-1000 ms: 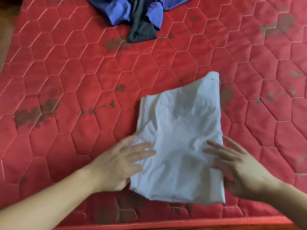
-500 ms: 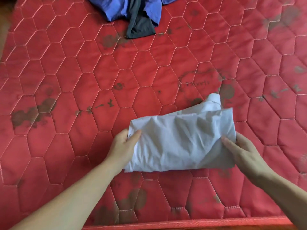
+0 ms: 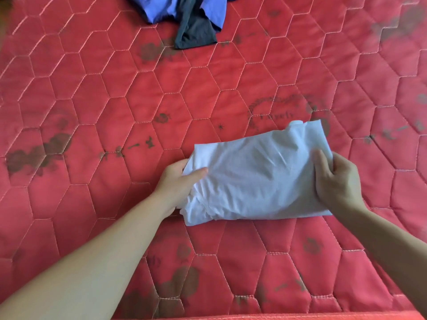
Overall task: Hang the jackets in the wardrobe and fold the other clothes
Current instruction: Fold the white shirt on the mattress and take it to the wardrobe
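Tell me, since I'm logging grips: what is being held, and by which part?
The folded white garment, by its two short ends: left hand grips the left end, right hand the right end.

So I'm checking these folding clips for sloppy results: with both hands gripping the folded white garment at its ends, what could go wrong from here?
1. The folded white cloth garment is held only at its ends by the left hand and right hand; its loose, rumpled layers could sag or slip open.
2. The flap sticking out at its far right corner may spoil the fold.
3. The red quilted mattress bears dark marks; whether they could soil white fabric is unclear.
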`<state>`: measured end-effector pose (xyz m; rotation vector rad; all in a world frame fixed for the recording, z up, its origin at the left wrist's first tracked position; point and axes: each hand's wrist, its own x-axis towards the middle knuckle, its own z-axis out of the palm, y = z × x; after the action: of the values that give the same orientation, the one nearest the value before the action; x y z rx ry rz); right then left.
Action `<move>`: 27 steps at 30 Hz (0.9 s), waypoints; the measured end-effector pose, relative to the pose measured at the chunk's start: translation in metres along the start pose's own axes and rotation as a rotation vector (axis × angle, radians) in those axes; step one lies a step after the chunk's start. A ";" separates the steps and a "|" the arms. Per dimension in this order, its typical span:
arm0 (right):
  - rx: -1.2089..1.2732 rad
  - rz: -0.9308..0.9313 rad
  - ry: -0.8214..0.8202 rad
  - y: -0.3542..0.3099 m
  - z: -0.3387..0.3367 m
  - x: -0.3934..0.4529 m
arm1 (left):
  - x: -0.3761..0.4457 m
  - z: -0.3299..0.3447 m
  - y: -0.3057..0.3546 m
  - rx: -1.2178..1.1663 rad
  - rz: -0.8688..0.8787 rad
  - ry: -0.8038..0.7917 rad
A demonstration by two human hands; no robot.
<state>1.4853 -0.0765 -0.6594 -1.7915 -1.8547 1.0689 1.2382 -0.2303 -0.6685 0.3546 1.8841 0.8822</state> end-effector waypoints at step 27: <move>-0.723 -0.734 -0.305 0.014 0.066 0.026 | 0.025 0.092 -0.033 1.110 0.547 0.267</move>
<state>1.4448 -0.0711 -0.7191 -1.0243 -3.0072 0.4162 1.3109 -0.1996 -0.7314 1.5295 2.4349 0.1004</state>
